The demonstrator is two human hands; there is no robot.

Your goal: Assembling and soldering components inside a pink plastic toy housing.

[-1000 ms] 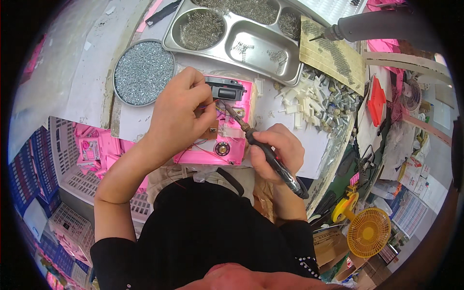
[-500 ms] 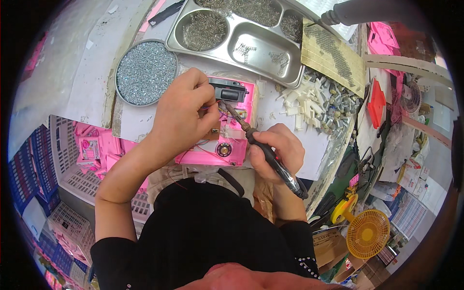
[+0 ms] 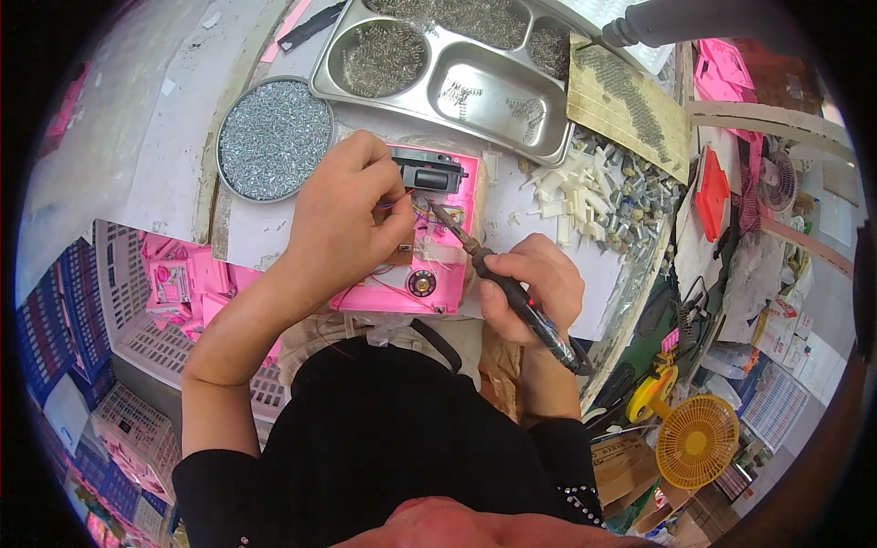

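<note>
In front of me lies a pink plastic housing (image 3: 448, 294) with a black part (image 3: 431, 175), a round dark piece and thin wires inside. My left hand (image 3: 352, 215) is over its left side, thumb and forefinger pinched on a thin wire (image 3: 408, 194). A soldering iron (image 3: 521, 306) is gripped in my right hand (image 3: 544, 283). Its metal tip points up and left into the housing, close to my left fingertips. Whether the tip touches the wire I cannot tell.
A round tray of small screws (image 3: 225, 173) stands left of the housing. Behind is a steel compartment tray (image 3: 420, 103) with springs. White plastic parts and small motors (image 3: 594, 196) are piled at the right. A crate (image 3: 128, 310) of pink parts and a yellow fan (image 3: 696, 443) flank me.
My right hand and the soldering iron have shifted slightly right and down. My left hand stays nearly in place, still pinching the wire.
</note>
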